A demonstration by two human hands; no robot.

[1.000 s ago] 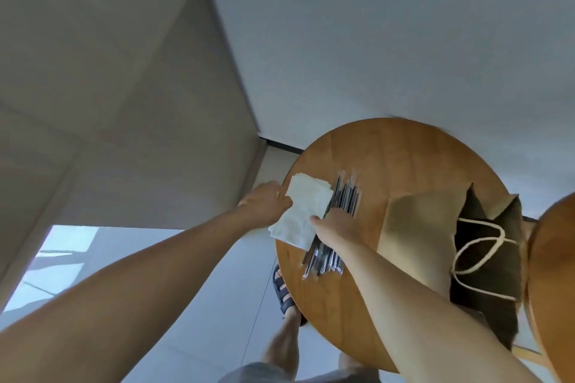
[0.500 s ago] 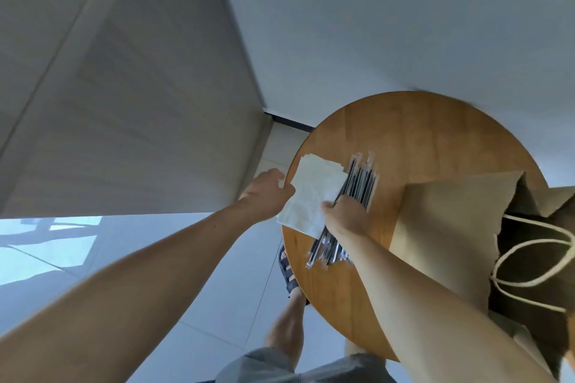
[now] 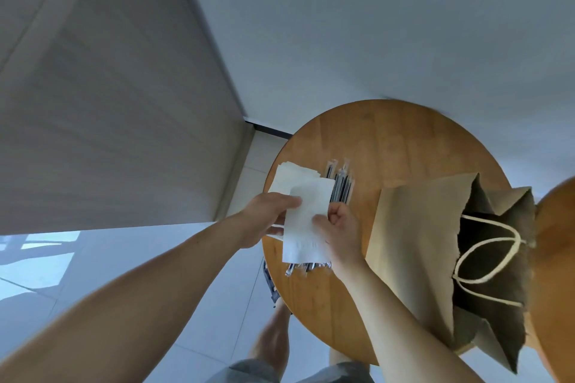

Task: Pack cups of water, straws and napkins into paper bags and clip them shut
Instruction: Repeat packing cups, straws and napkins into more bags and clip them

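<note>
A white napkin (image 3: 303, 221) is lifted off the napkin stack (image 3: 287, 177) at the left edge of the round wooden table (image 3: 389, 140). My left hand (image 3: 264, 218) pinches its left edge and my right hand (image 3: 339, 230) pinches its right edge. Several wrapped dark straws (image 3: 342, 183) lie beside the stack, partly hidden under the napkin and my right hand. A brown paper bag (image 3: 417, 233) with white cord handles (image 3: 485, 258) stands open on the right of the table. No cup is in view.
A second wooden tabletop edge (image 3: 557, 258) shows at the far right, close to the bag. A wall corner stands behind the table. Below the table are a pale tiled floor and my legs with a sandal (image 3: 269, 281).
Both hands have lifted one napkin from the stack and drawn it toward me, over the straws. The view has shifted, so the bag shows more fully.
</note>
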